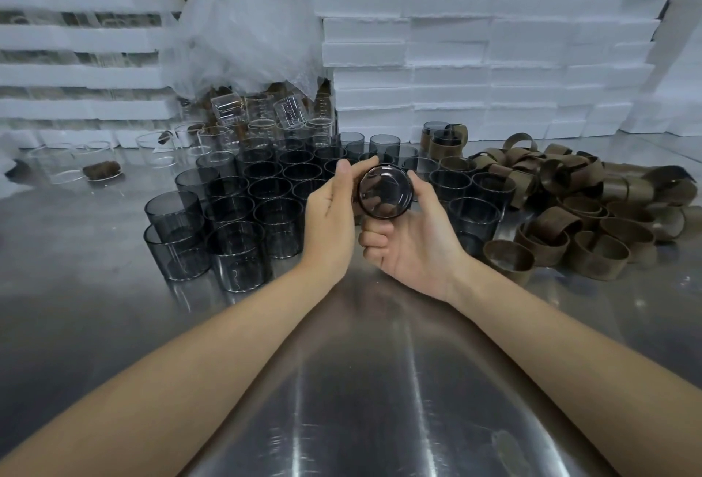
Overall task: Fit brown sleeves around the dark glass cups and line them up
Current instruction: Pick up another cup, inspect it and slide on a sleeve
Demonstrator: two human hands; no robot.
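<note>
Glass is looking slick: you're curling your left hand and right hand round one dark glass cup, just left of the sleeve pile, risking dropping it onto other cups.

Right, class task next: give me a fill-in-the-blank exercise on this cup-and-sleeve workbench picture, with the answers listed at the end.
1. The left hand and the right hand hold one cup of dark ____ between them.
2. The loose brown sleeves lie piled on the ____ side of the table.
3. The foam blocks stacked behind are ____ in colour.
Missing words: glass; right; white.
</note>
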